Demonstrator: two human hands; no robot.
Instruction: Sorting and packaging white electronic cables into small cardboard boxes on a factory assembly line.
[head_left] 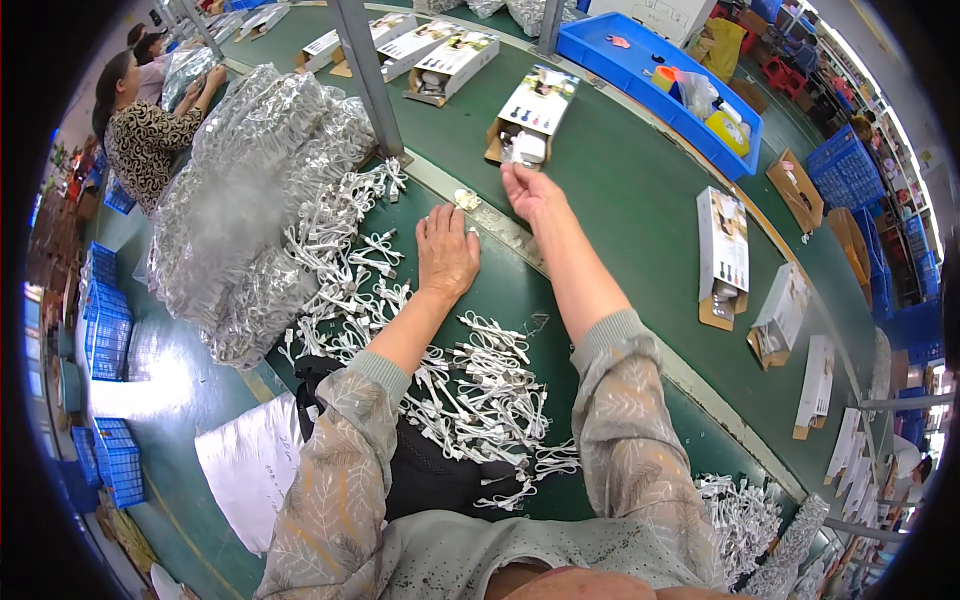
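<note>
My right hand (536,195) reaches to the open end of a white carton (540,100) with a printed picture. Its fingers are pinched together beside a white rounded item (527,148) in the brown opening; what they grip, if anything, is hidden. My left hand (447,250) lies palm down on the green table, fingers stretched out, holding nothing I can see. Near its fingertips is a small pale cluster (466,199) on the metal strip. White USB cables (480,385), coiled and tied, lie in heaps around my left forearm.
Large clear bags of cables (250,220) are piled at left. A metal post (366,80) rises ahead. More cartons (722,250) stand along the green belt (630,200). Beyond is a blue tray (660,90). A person (150,130) works at the far left.
</note>
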